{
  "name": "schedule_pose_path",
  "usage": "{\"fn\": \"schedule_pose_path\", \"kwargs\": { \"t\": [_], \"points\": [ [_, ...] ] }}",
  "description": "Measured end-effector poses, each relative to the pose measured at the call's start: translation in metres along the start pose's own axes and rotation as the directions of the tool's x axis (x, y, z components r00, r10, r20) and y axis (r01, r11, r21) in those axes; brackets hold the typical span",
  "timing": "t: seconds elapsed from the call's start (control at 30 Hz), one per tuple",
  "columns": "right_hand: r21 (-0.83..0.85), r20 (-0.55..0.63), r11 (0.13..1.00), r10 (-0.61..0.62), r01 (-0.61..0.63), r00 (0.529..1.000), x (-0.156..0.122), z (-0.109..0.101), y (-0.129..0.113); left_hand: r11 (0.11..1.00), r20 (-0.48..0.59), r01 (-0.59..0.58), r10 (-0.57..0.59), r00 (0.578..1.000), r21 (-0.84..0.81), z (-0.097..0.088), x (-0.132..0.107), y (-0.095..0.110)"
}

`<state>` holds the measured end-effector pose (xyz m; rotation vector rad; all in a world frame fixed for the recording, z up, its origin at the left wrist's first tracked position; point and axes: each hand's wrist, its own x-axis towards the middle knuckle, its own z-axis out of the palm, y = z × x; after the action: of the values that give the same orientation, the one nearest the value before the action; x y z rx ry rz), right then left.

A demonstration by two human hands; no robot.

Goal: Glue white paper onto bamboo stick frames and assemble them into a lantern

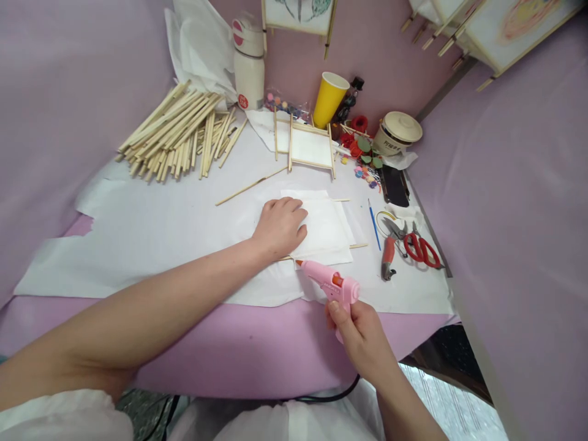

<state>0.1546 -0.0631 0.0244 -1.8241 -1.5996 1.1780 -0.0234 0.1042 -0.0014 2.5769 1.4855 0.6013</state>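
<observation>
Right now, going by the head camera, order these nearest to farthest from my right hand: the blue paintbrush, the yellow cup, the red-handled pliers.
From the right hand, which holds the pink glue gun:
1. Red-handled pliers, ahead and slightly to the right.
2. Blue paintbrush, just beyond the pliers.
3. Yellow cup, at the far end by the wall.

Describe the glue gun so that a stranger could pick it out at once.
On the white paper sheet covering the pink table, find the right hand. It grips a pink hot glue gun, nozzle aimed at the paper-topped frame under the left hand. Unlike the red-handled pliers and scissors beside it, its body is pink.
</observation>
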Motion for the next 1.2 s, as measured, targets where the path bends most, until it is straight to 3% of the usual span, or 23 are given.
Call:
{"fn": "schedule_pose_path", "kwargs": {
  "t": [0.33,0.9,1.2],
  "points": [
    [-0.042,0.006,0.999,0.020,-0.020,1.000,-0.008,-0.002,0.006,1.000,0.002,-0.003,0.003,1.000,0.000,0.001,0.000,-0.001],
    [-0.002,-0.099,0.994,0.111,-0.112,0.989,-0.014,-0.013,0.006,1.000,0.005,0.003,-0.003,1.000,-0.009,0.000,0.001,0.000],
    [-0.025,-0.133,0.994,0.102,-0.106,0.986,-0.013,-0.022,0.015,1.000,0.009,0.009,-0.009,1.000,-0.025,0.000,0.001,0.000]
  ]
}}
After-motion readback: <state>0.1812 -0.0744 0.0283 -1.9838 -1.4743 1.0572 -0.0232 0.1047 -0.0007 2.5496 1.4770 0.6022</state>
